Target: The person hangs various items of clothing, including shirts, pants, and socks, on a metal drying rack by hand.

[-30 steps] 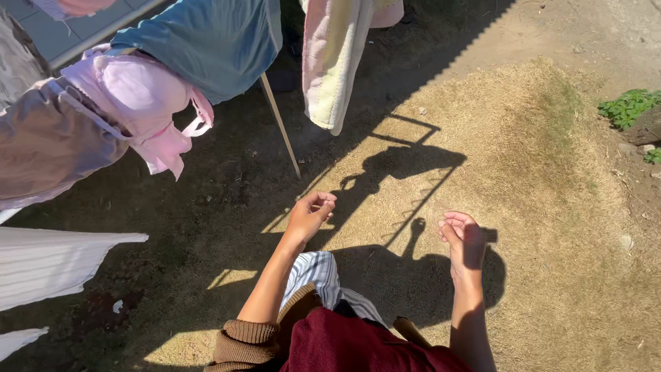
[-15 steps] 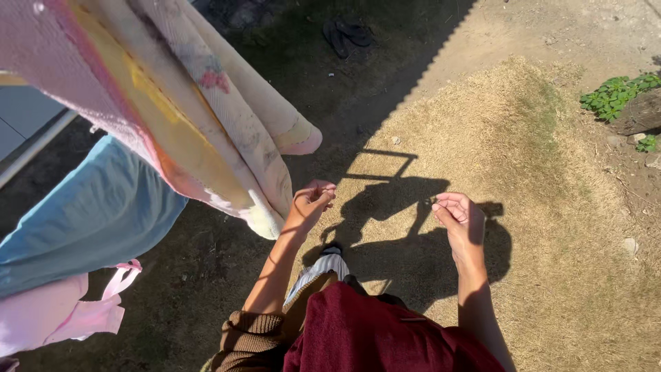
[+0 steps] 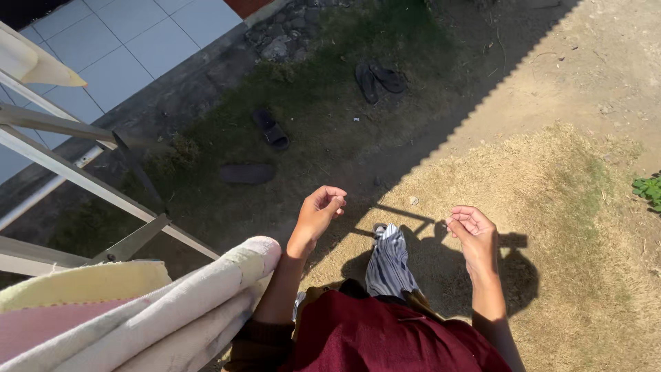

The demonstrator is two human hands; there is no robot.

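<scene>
Head view: left hand (image 3: 319, 212) held empty with fingers loosely curled, above and just right of the folded pale towel (image 3: 148, 310), right hand (image 3: 474, 233) also empty and half-curled, well right of the towel, dark sandals (image 3: 377, 78) lay far beyond it.

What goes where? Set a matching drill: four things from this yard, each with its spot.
Things:
1. pair of sandals
2. towel
3. tiled floor
4. green plant

Places:
A. far right edge
B. top left corner
C. shaded ground at the top
D. bottom left, beside the left arm

Pairs: 1-C, 2-D, 3-B, 4-A
</scene>
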